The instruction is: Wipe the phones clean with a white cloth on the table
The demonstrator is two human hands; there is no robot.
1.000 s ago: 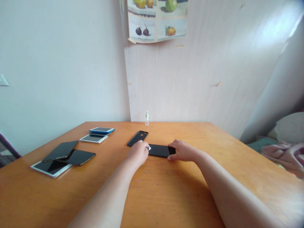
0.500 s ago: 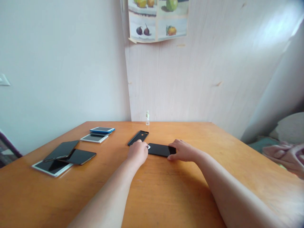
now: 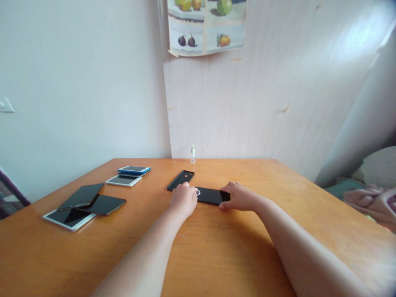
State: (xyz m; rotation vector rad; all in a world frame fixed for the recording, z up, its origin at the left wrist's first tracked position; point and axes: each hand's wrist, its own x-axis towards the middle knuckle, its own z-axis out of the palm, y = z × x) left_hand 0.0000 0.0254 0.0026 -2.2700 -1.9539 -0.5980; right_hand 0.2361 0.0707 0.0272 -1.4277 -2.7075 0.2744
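A black phone [image 3: 210,196] lies flat on the wooden table, its long side running left to right. My right hand [image 3: 234,196] grips its right end, thumb on the near edge and fingers on the far edge. Over the phone's left end is my left hand [image 3: 185,199], fingers closed on a small white wipe [image 3: 198,192] pressed to the surface. Most of the wipe is hidden by the fingers. Just behind my left hand lies an empty black phone case [image 3: 180,180] with a round hole.
On the left, several phones and tablets lie in piles, among them a blue-edged device [image 3: 134,169], a white tablet [image 3: 123,180] and a dark tablet [image 3: 81,196]. A small clear pump bottle [image 3: 192,154] stands at the table's back edge. Crumpled fabric [image 3: 373,202] is at the right.
My left hand has slid slightly to the right along the phone with the wipe. My right hand keeps its hold, and the phone stays in place.
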